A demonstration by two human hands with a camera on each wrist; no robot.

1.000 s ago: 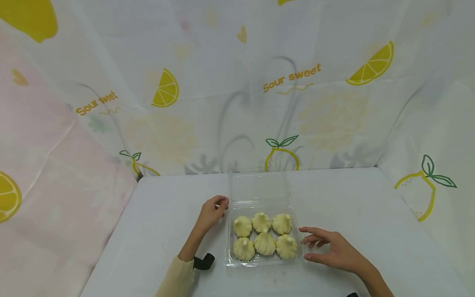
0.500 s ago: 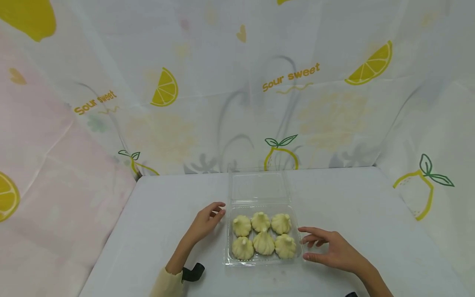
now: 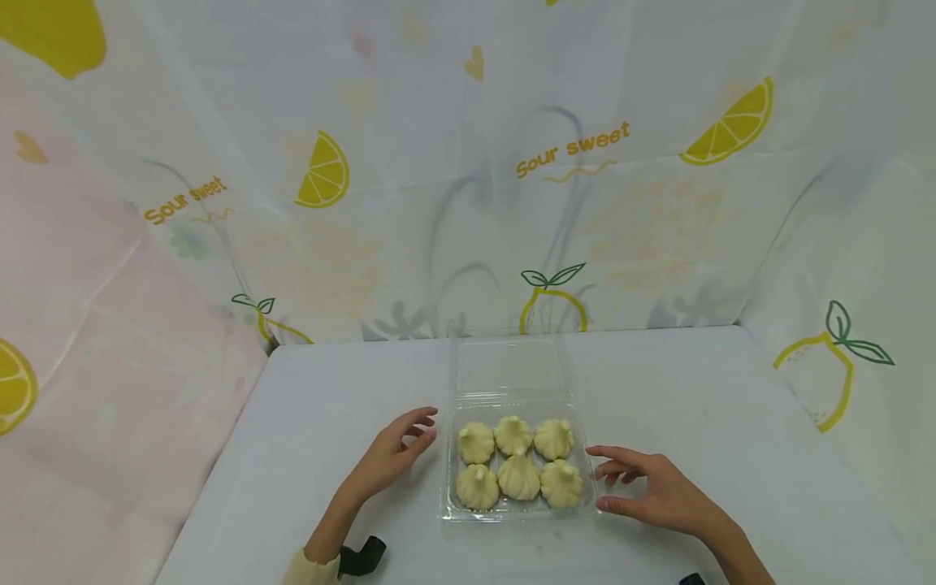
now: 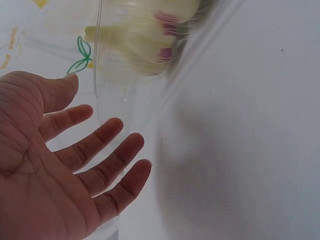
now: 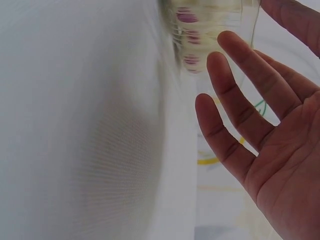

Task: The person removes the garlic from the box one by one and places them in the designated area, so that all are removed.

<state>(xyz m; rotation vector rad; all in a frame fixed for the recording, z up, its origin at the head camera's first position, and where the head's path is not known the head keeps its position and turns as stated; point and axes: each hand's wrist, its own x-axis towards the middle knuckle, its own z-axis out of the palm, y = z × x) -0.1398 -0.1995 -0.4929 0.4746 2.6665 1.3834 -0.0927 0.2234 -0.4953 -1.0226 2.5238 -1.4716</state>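
A clear plastic clamshell box lies on the table with its lid folded back. Inside are several pale yellow, ridged garlic bulbs, set in two rows with their stem ends up; in the left wrist view one garlic bulb shows purple patches low down. My left hand hovers to the left of the box, apart from it, fingers spread and holding nothing. At the box's right side is my right hand, thumb and fingers apart; whether its fingertips touch the wall I cannot tell.
The table has a white cover. Behind and at both sides hangs a pale curtain printed with lemons. A black wrist mount sits at the left wrist.
My left hand has moved away from the box's left edge, toward me and to the left, its fingers spreading. The right hand, box and garlic bulbs have stayed put.
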